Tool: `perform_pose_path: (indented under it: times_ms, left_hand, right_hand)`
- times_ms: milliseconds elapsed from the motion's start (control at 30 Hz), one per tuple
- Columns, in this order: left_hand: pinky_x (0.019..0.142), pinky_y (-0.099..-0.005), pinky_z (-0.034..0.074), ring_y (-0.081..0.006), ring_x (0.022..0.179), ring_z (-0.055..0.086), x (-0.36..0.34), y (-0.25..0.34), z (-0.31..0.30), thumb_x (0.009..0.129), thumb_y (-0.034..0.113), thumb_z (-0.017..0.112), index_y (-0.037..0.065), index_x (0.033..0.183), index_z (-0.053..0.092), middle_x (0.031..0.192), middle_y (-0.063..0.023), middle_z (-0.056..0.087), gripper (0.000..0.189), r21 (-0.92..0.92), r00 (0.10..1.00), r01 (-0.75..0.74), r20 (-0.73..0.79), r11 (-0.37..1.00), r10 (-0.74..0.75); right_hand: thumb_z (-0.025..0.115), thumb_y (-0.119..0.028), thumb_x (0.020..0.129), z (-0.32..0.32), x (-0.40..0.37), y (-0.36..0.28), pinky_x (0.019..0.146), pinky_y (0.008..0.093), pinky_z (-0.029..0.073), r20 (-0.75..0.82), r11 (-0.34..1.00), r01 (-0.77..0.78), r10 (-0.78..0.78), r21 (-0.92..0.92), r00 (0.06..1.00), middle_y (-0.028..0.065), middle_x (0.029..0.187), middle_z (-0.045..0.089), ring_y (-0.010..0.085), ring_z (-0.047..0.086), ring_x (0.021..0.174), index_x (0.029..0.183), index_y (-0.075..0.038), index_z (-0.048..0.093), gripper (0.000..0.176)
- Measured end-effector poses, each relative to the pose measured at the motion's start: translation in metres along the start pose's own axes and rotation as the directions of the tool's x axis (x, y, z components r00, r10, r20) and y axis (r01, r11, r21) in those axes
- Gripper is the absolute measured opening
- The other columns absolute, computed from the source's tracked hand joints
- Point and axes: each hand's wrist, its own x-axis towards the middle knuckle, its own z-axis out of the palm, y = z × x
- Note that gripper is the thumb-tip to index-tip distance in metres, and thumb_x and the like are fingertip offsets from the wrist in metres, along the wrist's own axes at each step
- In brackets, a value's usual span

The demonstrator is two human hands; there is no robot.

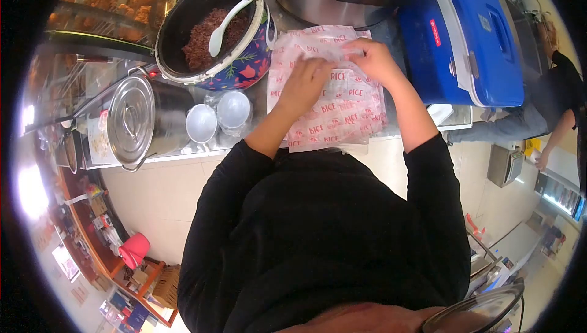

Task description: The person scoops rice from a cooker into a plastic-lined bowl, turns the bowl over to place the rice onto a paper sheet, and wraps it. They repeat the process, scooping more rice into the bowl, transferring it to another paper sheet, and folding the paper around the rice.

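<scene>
A stack of pinkish-white wrapping paper (330, 108) printed with red "RICE" lettering lies on the counter in front of me. My left hand (306, 82) rests on its upper left part, fingers lying over the sheets. At the upper right of the stack, my right hand (374, 59) has thumb and fingers brought together on the paper. Left of the stack stands a rice cooker (235, 73) with a floral outside, its lid off. Dark reddish rice (205, 33) fills its bottom, and a white rice paddle (225, 27) leans inside.
Two stacks of white cups (202, 123) stand below the cooker, beside a lidded steel pot (131, 119). A blue cooler box (471, 39) borders the paper on the right. Fried food (116, 3) sits behind glass at upper left. Another person (559, 97) stands at far right.
</scene>
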Motion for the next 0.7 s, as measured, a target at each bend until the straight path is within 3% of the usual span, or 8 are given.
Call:
perform_pose_path:
  times_ms: [67,100,233,400,500,533,600,700]
  left_hand:
    - [0.112,-0.0646,0.021,-0.034,0.131,0.043,0.006,0.005,-0.007,0.079,0.022,0.071,0.014,0.135,0.051,0.135,-0.0117,0.05,0.059,0.075,0.979,0.077,-0.195,0.994,-0.061]
    - [0.109,-0.07,0.017,-0.0345,0.136,0.036,0.009,0.004,-0.011,0.077,0.034,0.074,0.016,0.135,0.051,0.14,-0.0103,0.044,0.064,0.183,0.977,0.115,-0.2,0.976,-0.077]
    - [0.109,-0.0728,0.014,-0.0278,0.131,0.042,0.012,0.005,-0.028,0.076,0.033,0.074,0.019,0.125,0.059,0.13,-0.0039,0.053,0.054,0.322,0.99,0.056,-0.139,0.945,-0.011]
    - [0.111,-0.0661,0.024,-0.0196,0.113,0.056,-0.009,-0.012,-0.019,0.078,0.019,0.068,0.018,0.101,0.07,0.106,0.0038,0.062,0.023,0.408,0.992,-0.017,-0.108,0.913,0.067]
    - [0.11,-0.0567,0.033,-0.0198,0.102,0.059,-0.018,-0.026,-0.028,0.08,0.014,0.064,0.017,0.101,0.07,0.099,0.0024,0.061,0.022,0.313,0.988,-0.134,-0.027,0.94,0.15]
    - [0.109,-0.0539,0.036,-0.0198,0.1,0.059,-0.019,-0.026,-0.03,0.08,0.014,0.064,0.017,0.101,0.07,0.097,0.0022,0.061,0.021,0.315,0.983,-0.141,-0.069,0.939,0.171]
    - [0.106,-0.0482,0.041,-0.0197,0.096,0.06,-0.018,-0.025,-0.035,0.08,0.015,0.065,0.017,0.1,0.07,0.095,0.0018,0.061,0.021,0.321,0.964,-0.157,-0.154,0.934,0.215]
    - [0.092,-0.0436,0.048,-0.021,0.09,0.062,0.005,0.0,-0.057,0.075,0.014,0.073,0.016,0.096,0.071,0.095,0.0003,0.063,0.021,0.29,0.889,-0.041,-0.427,0.956,0.167]
  right_hand:
    - [0.068,-0.005,0.078,-0.008,-0.017,-0.016,0.08,0.0358,0.051,0.045,0.964,0.225,-0.221,-0.14,0.974,0.0069,0.092,0.068,0.0236,0.065,0.092,0.092,-0.006,0.069,0.014]
    - [0.067,-0.006,0.078,-0.01,-0.028,-0.024,0.082,0.038,0.051,0.08,0.92,0.335,-0.326,-0.204,0.942,0.0066,0.093,0.067,0.0253,0.064,0.092,0.093,-0.007,0.07,0.015]
    - [0.059,-0.006,0.078,-0.003,-0.069,-0.029,0.087,0.036,0.049,0.173,0.814,0.429,-0.393,-0.391,0.903,0.0033,0.095,0.068,0.0219,0.064,0.095,0.092,-0.011,0.071,0.02]
    - [0.058,-0.006,0.077,0.006,-0.091,-0.005,0.088,0.0373,0.051,0.093,0.823,0.376,-0.373,-0.427,0.923,0.0041,0.098,0.069,0.024,0.065,0.096,0.095,-0.01,0.071,0.023]
    - [0.059,-0.005,0.078,0.009,-0.095,0.003,0.087,0.0377,0.053,0.087,0.85,0.332,-0.325,-0.409,0.942,0.0054,0.102,0.07,0.0259,0.066,0.097,0.097,-0.011,0.072,0.025]
    - [0.059,-0.004,0.078,0.007,-0.092,0.004,0.086,0.0378,0.053,0.1,0.852,0.327,-0.314,-0.408,0.944,0.0059,0.103,0.071,0.0265,0.067,0.098,0.098,-0.011,0.072,0.025]
    - [0.061,0.0,0.08,0.008,-0.087,0.001,0.08,0.0366,0.055,-0.073,0.908,0.251,-0.291,-0.335,0.954,0.0089,0.101,0.071,0.028,0.068,0.092,0.097,-0.009,0.073,0.023]
    - [0.062,0.0,0.084,0.001,-0.066,-0.007,0.075,0.0356,0.055,-0.263,0.971,0.105,-0.161,-0.216,0.951,0.0126,0.101,0.071,0.0295,0.07,0.088,0.099,-0.008,0.072,0.019]
